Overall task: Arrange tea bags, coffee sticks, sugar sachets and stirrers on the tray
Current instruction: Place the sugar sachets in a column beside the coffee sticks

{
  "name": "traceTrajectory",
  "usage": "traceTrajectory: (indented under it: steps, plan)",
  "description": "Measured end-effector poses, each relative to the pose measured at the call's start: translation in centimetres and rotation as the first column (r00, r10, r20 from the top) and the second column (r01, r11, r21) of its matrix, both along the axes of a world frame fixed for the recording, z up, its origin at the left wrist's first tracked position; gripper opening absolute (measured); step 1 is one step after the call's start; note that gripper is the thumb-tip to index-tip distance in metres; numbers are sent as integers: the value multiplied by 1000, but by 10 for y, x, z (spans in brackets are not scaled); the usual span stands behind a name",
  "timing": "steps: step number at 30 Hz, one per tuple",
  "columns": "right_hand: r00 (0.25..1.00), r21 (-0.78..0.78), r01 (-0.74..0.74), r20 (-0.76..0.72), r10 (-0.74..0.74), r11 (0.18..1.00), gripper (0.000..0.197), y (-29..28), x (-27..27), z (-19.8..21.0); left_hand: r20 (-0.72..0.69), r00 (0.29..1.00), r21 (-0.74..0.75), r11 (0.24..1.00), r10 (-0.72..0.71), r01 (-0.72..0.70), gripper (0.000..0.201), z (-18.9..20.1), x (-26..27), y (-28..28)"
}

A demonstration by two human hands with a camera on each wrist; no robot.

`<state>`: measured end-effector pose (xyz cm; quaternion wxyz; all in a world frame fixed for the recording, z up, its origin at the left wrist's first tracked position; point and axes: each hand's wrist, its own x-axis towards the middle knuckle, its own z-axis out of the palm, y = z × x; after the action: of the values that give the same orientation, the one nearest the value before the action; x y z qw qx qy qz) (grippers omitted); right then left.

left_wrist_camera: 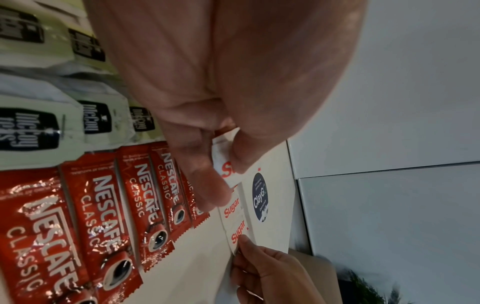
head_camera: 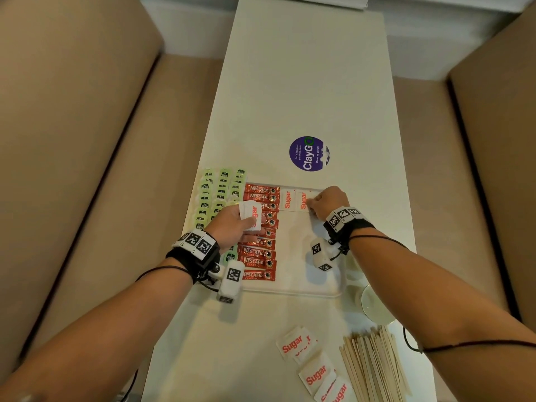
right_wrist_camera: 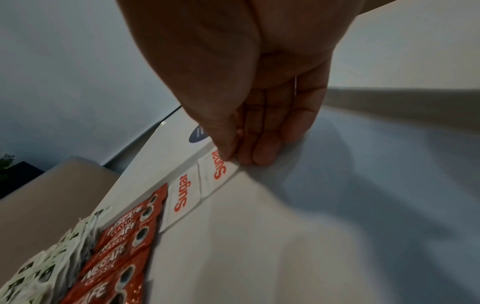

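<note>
A white tray [head_camera: 304,291] holds rows of green tea bags [head_camera: 216,192] at its left and a column of red coffee sticks [head_camera: 261,227] beside them. Two white sugar sachets lie at the tray's far edge. My right hand [head_camera: 314,204] pinches the right one [head_camera: 303,201] [right_wrist_camera: 221,170] at its corner, flat on the tray; the other [head_camera: 287,200] lies beside it. My left hand [head_camera: 237,224] [left_wrist_camera: 228,156] hovers over the coffee sticks and holds a small stack of sugar sachets [head_camera: 251,217] [left_wrist_camera: 228,164].
More loose sugar sachets [head_camera: 313,364] and a bundle of wooden stirrers [head_camera: 374,367] lie on the near table. A glass [head_camera: 374,303] stands by the tray's right corner. A round purple sticker [head_camera: 309,153] is beyond the tray. Beige sofas flank the table.
</note>
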<state>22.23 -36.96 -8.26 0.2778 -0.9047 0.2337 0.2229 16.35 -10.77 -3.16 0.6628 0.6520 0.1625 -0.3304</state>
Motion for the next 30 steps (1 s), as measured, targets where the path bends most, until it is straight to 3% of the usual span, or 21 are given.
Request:
traceTrajectory:
  steps: [7, 11, 13, 16, 23, 30]
  plan:
    - [997, 47, -16, 80, 12, 999, 41, 5, -9, 22, -11, 1000, -9, 1000, 17, -17, 25, 3, -2, -1]
    - [980, 321, -78, 199, 14, 944, 29, 22, -28, 45, 27, 1000, -23, 1000, 0, 0, 22, 4, -1, -3]
    - [968, 391, -133, 248, 35, 911, 32, 32, -41, 55, 66, 998, -5, 1000, -13, 13, 23, 4, -1, -4]
    - [950, 370, -170, 309, 52, 913, 35, 43, -57, 60, 100, 995, 21, 1000, -19, 17, 18, 6, -1, -7]
    - [945, 451, -219, 319, 73, 865, 19, 55, -80, 60, 145, 989, 56, 998, -37, 29, 15, 4, -8, -13]
    - [946, 440, -220, 313, 81, 870, 19, 52, -88, 57, 148, 985, 88, 993, -90, 78, 15, 4, -16, -18]
